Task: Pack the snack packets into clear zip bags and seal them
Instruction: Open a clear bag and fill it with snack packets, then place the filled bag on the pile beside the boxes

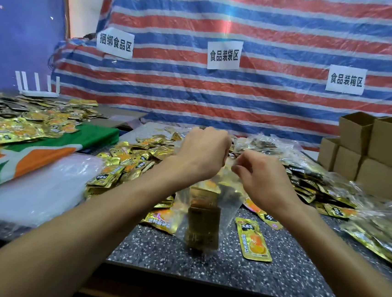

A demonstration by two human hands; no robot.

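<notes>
Both hands are up over the speckled countertop (273, 275), and a clear zip bag (229, 213) hangs between them with its bottom just above the surface. Inside it a stack of gold snack packets (203, 225) stands upright, so the filling looks done for this bag. The left hand (201, 153) is curled tight at the bag's upper left corner. Its fingertips are hidden behind the back of the hand, but the grip reads as a pinch on the mouth. The right hand (261, 181) has thumb and forefinger nipped together on the upper right edge of the plastic. This is the sealing step, I'd say: mouth stretched flat between two pinches, load hanging below. The next move calls for the two lips of the zip track to be lined up, then a firm pinch run from one corner across to the other with the far corner held taut. The film looks thin and crinkly, so a wrinkle could leave a gap. Whether any of the strip is pressed shut yet, I can't tell. All around lies more work: a loose pile of packets (136, 161) behind the left arm, one lone packet (254, 240) lying just right of the bag, and filled bags (374, 227) heaped off to the right.
</notes>
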